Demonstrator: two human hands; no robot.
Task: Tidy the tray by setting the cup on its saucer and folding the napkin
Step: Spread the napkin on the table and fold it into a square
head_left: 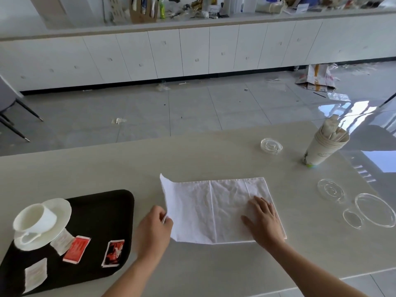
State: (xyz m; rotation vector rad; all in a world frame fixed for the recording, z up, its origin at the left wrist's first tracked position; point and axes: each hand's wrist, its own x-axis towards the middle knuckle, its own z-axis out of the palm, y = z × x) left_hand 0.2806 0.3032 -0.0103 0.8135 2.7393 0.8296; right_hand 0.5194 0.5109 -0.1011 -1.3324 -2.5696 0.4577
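Napkin under both hands, packet lettering unreadable.

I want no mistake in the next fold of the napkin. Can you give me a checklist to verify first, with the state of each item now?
1. Cup on its saucer: ok, it sits on the saucer, on the black tray.
2. Napkin lies flat on the table: mostly ok; its far left corner curls up.
3. Left hand has the napkin's left edge: ok, the fingers pinch it.
4. Right hand pins the right part: ok, palm flat on the cloth.
5. Napkin clear of the glass dishes: ok, they lie apart to the right.
6. Napkin clean underneath: cannot tell.
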